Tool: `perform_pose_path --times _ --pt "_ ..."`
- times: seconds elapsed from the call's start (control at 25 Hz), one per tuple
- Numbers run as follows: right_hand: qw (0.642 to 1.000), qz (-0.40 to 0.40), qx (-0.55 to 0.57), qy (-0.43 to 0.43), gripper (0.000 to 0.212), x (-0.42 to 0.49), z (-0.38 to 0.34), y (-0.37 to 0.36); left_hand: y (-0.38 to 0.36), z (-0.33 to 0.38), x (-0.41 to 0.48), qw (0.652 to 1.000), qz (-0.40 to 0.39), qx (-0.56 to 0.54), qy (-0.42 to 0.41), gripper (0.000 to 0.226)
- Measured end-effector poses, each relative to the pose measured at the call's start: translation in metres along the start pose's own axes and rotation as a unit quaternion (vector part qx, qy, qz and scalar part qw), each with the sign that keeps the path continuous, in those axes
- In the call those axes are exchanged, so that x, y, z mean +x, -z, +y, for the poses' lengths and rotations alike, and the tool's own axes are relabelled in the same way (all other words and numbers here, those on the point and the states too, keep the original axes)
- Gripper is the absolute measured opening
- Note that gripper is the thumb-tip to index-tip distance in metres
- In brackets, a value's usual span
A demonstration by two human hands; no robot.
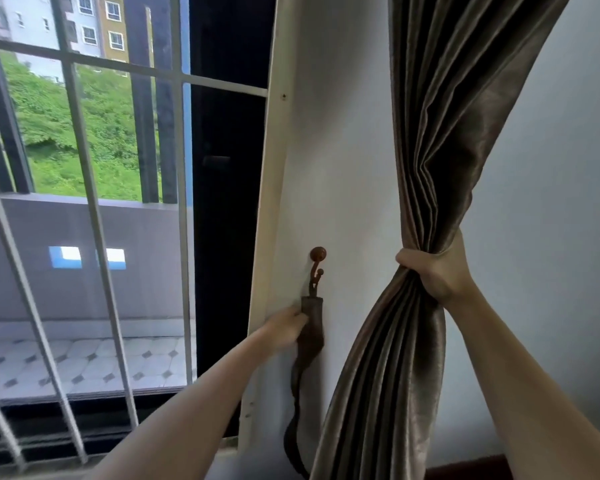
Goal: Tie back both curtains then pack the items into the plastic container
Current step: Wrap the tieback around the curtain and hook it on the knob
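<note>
Curtain [440, 150]: taupe-brown, sheeny, deeply pleated. Drops from upper right, bunched to a narrow waist in my right hand [437, 275], then fans out again below.

Tieback [309, 344]: matching dark strap, hanging limp from the wall hook [316, 268], left of the curtain. My left hand [286, 330] is on its upper part; grip too blurred to read.

bright daylight from window [84, 133]; edges bowed, slight blur
</note>
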State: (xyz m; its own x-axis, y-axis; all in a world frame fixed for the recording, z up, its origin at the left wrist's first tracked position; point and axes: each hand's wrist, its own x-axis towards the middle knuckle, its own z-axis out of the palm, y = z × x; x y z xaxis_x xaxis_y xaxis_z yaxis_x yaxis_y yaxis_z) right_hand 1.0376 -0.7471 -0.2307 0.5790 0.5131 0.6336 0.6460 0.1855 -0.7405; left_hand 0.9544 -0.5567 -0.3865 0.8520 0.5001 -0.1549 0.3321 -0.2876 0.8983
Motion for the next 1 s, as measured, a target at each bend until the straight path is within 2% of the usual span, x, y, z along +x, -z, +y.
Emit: perform_pose_path --times 0.12,0.24,0.32,0.4,0.48,0.6,0.68,0.76,0.88,1.0 --pt "1.0 -0.01 0.01 -0.01 0.028 0.0 0.001 -0.017 0.051 0.001 -0.033 1.0 0.016 0.004 -0.023 0.029" --pt "0.999 -0.025 0.034 -0.019 0.031 0.0 0.004 -0.042 0.116 0.004 -0.067 0.987 -0.007 0.151 -0.048 0.035" --pt "0.997 -0.031 0.059 -0.029 0.039 0.001 0.007 -0.065 0.147 0.011 -0.085 0.976 -0.012 0.211 -0.05 0.038" --pt "0.995 -0.046 0.075 -0.041 0.045 0.001 0.008 -0.09 0.164 0.024 -0.104 0.972 -0.023 0.223 -0.065 0.039" --pt "0.993 -0.075 0.076 -0.045 0.046 0.001 0.009 -0.114 0.168 0.037 -0.125 0.971 -0.051 0.219 -0.08 0.03" --pt "0.991 -0.088 0.082 -0.051 0.052 -0.003 0.004 -0.151 0.162 0.043 -0.15 0.979 -0.063 0.173 -0.089 0.017" --pt "0.994 -0.074 0.077 -0.038 0.056 -0.007 -0.005 -0.169 0.156 0.043 -0.16 0.989 -0.02 0.118 -0.083 0.017" --pt "0.995 -0.058 0.078 -0.027 0.061 -0.012 -0.013 -0.179 0.15 0.041 -0.164 0.999 0.025 0.007 -0.045 0.019" --pt "0.997 -0.038 0.043 -0.056 0.068 -0.015 -0.024 -0.182 0.139 0.036 -0.168 0.987 0.017 -0.16 0.009 0.016" --pt "0.991 -0.035 0.041 -0.123 0.069 -0.014 -0.037 -0.179 0.13 0.038 -0.175 0.986 -0.011 -0.159 0.04 0.012"
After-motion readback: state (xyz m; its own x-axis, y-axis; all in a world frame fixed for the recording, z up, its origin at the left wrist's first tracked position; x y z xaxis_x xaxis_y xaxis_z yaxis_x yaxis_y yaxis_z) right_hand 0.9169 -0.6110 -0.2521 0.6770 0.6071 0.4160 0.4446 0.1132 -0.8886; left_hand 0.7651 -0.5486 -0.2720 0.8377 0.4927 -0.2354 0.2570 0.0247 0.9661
